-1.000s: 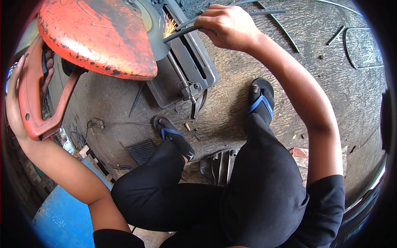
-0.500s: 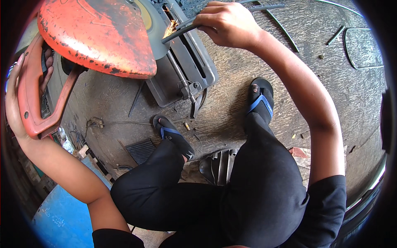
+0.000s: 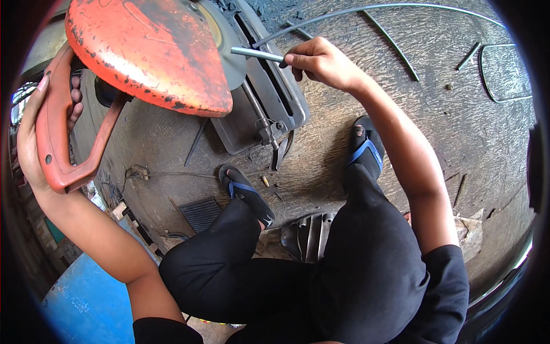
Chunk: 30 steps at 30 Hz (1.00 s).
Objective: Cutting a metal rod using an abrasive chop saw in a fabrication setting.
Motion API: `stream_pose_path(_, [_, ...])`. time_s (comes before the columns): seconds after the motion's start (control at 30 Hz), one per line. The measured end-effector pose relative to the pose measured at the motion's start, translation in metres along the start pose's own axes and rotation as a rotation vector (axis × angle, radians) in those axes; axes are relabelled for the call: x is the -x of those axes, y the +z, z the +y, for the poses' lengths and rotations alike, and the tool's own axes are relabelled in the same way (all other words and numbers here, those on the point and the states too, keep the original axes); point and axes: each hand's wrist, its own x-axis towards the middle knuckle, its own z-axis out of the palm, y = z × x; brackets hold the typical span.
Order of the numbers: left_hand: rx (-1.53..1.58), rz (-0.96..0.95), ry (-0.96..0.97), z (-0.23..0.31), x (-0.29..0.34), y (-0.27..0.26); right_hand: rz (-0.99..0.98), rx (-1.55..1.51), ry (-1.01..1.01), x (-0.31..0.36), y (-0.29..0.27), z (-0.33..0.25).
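My left hand (image 3: 30,135) is wrapped round the orange handle (image 3: 54,137) of a cut-off saw. Its worn orange guard (image 3: 149,63) covers most of the pale grey cutting disc (image 3: 234,66). Between the fingertips of my right hand (image 3: 323,64) is a short grey metal rod (image 3: 252,52), pointing left. The rod's free end lies in front of the disc's edge in this view; whether they touch, I cannot tell. Under the disc is the saw's grey base (image 3: 235,137), with a threaded clamp screw (image 3: 258,106) along it.
A long, curved metal rod (image 3: 378,8) runs from the saw toward the far right. Cut rods (image 3: 392,46) and a bent wire frame (image 3: 486,74) lie on the floor to the right. My sandalled feet (image 3: 366,150) are close to the saw base. A blue surface (image 3: 91,298) is at lower left.
The sparks at the disc are gone. My right hand has moved down and to the right, turning the short rod so its left end is now higher. My left hand keeps hold of the handle.
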Motion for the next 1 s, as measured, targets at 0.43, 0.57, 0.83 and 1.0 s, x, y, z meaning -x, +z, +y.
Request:
stream_pose_path(0.43, [0.134, 0.087, 0.104, -0.007, 0.004, 0.011, -0.118, 0.242, -0.045, -0.003, -0.009, -0.004])
stream_pose_path(0.57, [0.1, 0.155, 0.18, -0.007, 0.006, 0.01, -0.098, 0.35, -0.137, -0.008, -0.013, -0.001])
stream_pose_path(0.83, [0.096, 0.111, 0.088, -0.007, 0.004, 0.009, -0.015, 0.447, -0.194, -0.003, -0.009, 0.004])
stream_pose_path(1.0, [0.1, 0.103, 0.169, -0.012, -0.003, -0.004, 0.054, 0.451, -0.255, 0.001, -0.003, 0.007])
